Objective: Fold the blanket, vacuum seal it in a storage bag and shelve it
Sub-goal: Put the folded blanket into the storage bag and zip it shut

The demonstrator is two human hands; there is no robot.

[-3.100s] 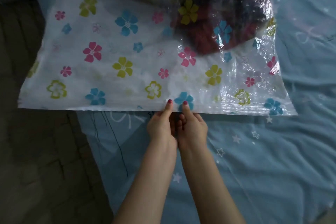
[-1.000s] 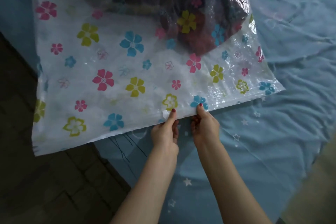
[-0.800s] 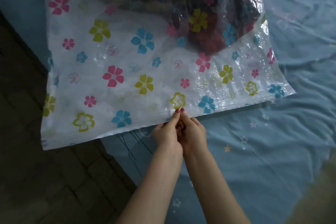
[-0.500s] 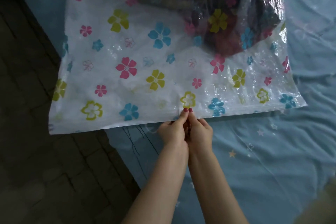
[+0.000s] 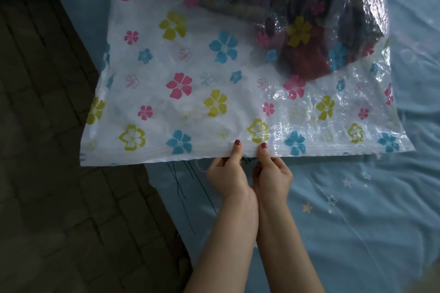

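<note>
Left hand [image 5: 226, 175] and right hand [image 5: 273, 173] side by side, fingers pinching flowered storage bag [image 5: 190, 93] edge, blanket [image 5: 309, 31] inside beyond fingers, bed [image 5: 357, 209] beneath.

We see a dim scene with a cool blue cast. Light falls from the upper right, where the clear bag [image 5: 238, 93] throws white glare off its wrinkles. The floor [image 5: 47, 150] at left lies in deep shadow, its tiles barely readable. Straight lines bow toward the frame edges, and the lower right corner is blurred.
</note>
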